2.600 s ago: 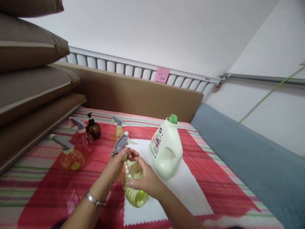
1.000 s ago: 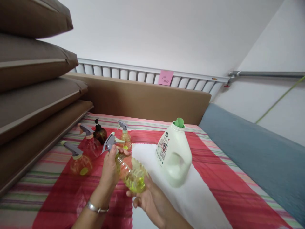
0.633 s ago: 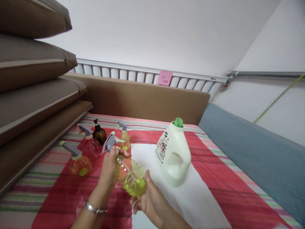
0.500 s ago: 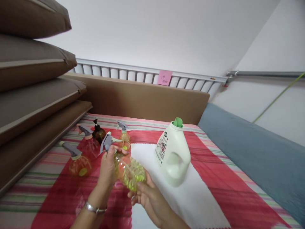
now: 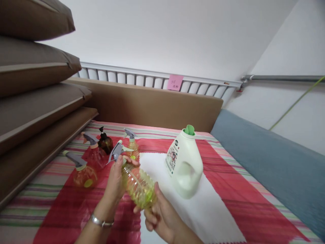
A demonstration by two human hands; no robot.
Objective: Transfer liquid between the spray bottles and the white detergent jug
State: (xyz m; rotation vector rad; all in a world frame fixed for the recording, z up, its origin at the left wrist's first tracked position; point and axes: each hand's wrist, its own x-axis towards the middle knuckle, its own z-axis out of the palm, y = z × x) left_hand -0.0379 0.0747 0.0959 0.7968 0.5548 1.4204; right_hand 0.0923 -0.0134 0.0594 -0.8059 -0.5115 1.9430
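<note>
- Left hand fingers clamped on the neck of the tilted spray bottle, lower centre of frame.
- Right hand fingers curled under its base.
- Jug right of it.

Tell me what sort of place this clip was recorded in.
Probably a bedroom: a padded brown headboard, stacked brown cushions on the left, and a striped bedsheet under the red cloth, above which a spray bottle is held.
</note>
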